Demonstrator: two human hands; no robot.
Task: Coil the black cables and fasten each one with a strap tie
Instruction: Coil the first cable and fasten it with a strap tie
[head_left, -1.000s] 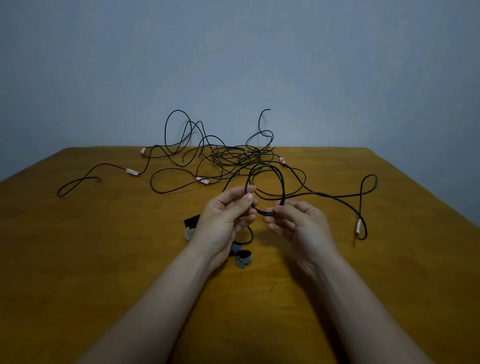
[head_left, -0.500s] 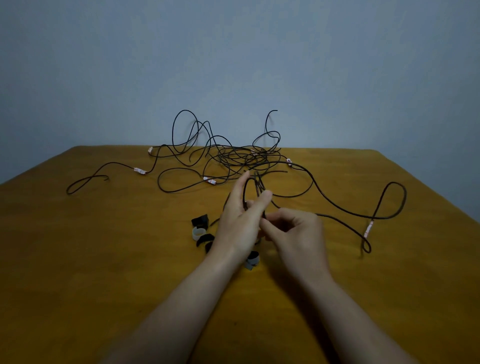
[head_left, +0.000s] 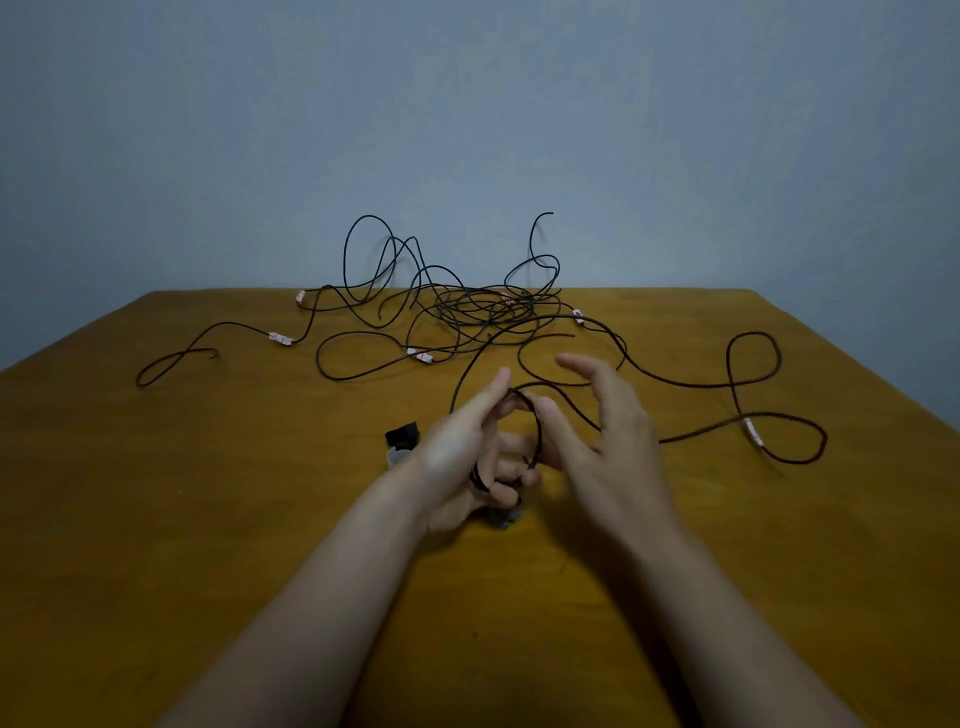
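Left hand (head_left: 467, 457) grips the small coil of thin black cable (head_left: 537, 426) above the yellow wooden counter (head_left: 208, 519), right hand (head_left: 608, 436) spread open just beside the loop, nearer the slack tail (head_left: 701, 432) trailing rightward, likely its next gather.

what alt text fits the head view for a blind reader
A person's left hand grips a coil of black cable above a wooden table, the right hand open beside it. More black cables lie tangled farther back; strap ties sit near the left wrist.
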